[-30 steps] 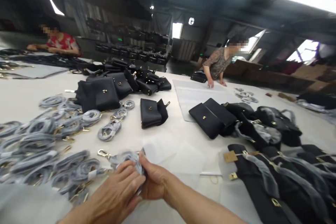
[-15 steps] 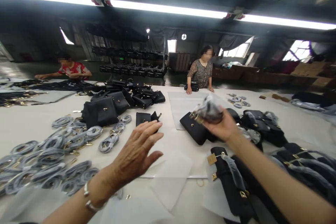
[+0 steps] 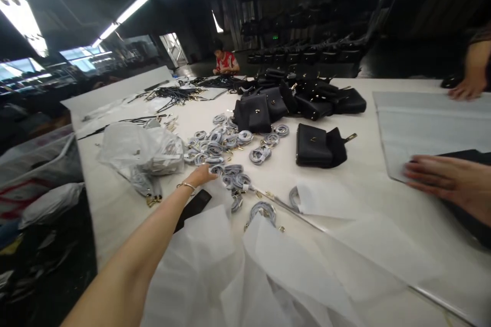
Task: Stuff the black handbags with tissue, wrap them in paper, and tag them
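Note:
My left hand (image 3: 202, 175) reaches out to the near edge of a pile of coiled straps (image 3: 215, 148) in grey wrapping. Its fingertips are at the coils, but the fingers are partly hidden, so I cannot tell whether they grip one. A dark phone-like slab (image 3: 195, 208) lies below that wrist. At the right, my right hand (image 3: 448, 181) is blurred, with its fingers stretched out flat above a black bag (image 3: 464, 214). It holds nothing that I can see. A single black bag (image 3: 316, 145) with its flap out stands between the hands.
More black bags (image 3: 276, 104) are heaped behind the coils. White tissue sheets (image 3: 291, 260) cover the near table. A clear plastic bag (image 3: 148, 148) lies at the left. A co-worker's hand (image 3: 470, 86) rests on a grey sheet (image 3: 433, 117); another person (image 3: 225, 60) sits at the far side.
The view has swung left. My left hand has moved out to the coiled straps. My right hand has let go of the plastic-wrapped item it held and is now spread out.

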A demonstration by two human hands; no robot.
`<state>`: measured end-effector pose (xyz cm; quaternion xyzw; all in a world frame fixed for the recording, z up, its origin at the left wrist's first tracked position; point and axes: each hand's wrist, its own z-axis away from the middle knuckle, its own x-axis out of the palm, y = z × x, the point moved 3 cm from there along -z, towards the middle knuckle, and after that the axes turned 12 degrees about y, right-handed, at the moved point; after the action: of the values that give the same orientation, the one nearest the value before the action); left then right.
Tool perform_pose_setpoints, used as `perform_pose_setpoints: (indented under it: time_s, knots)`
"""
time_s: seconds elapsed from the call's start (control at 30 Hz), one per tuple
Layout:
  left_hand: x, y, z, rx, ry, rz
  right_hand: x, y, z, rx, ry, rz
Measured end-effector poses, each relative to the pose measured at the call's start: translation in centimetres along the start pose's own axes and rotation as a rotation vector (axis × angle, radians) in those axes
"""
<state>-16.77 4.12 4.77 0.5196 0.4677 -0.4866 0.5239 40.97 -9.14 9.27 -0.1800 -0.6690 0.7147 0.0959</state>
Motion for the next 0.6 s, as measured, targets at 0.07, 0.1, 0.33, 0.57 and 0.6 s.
perform_pose_setpoints:
  time_s: [0.07, 0.1, 0.33, 0.57, 0.6]
  knots:
    - [1.6, -2.1, -0.2, -0.019, -0.079, 0.004, 7.0, 1.3, 1.2, 0.070, -0.045, 0.166]
    - [2.1, -2.8, -0.4, -0.019, -0.110, 0.013, 11.5, 2.0, 2.2, 0.073, -0.183, 0.291]
    - [2.8, -6.6, -0.8, -0.020, -0.101, 0.059, 32.3, 9.9, 9.0, -0.453, -0.659, 0.979]
    - [3.1, -8.5, -0.7, -0.004, -0.037, 0.104, 31.7, 11.1, 6.6, -0.284, -0.743, 0.828]
    - [3.4, -8.7, -1.4, -0.016, -0.017, 0.123, 31.9, 10.1, 6.1, -0.262, -0.745, 0.760]
